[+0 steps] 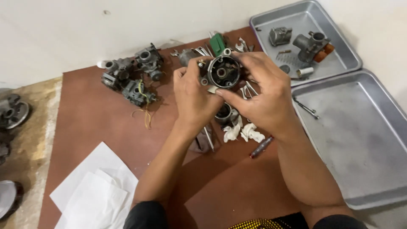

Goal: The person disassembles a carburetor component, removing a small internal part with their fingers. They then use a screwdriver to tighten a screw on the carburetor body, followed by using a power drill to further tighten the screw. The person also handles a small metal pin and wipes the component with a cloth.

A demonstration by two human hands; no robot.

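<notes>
both hands are closing around a round, dark metal carburetor body (223,72), lifting it clear of the brown table (97,123) with its open circular face tilted up toward the camera, seemingly so the inside can be looked over. the left hand (193,95) is gripping the part's left side, fingers curled and thumb pressing near the rim. the right hand (265,95) is cupping it from the right, fingers arching over the top edge and thumb reaching underneath; neither hand is opening wide.

just below the carburetor body, a second round metal piece (224,113), crumpled white rags (243,132) and a red-tipped tool (261,147) are lying on the table. left of it, a cluster of grey carburetors (133,76) is sitting. to its right, two metal trays (360,140) are resting, the farther one carrying more small parts (311,44). well below and left, white paper sheets (95,191) are lying.
</notes>
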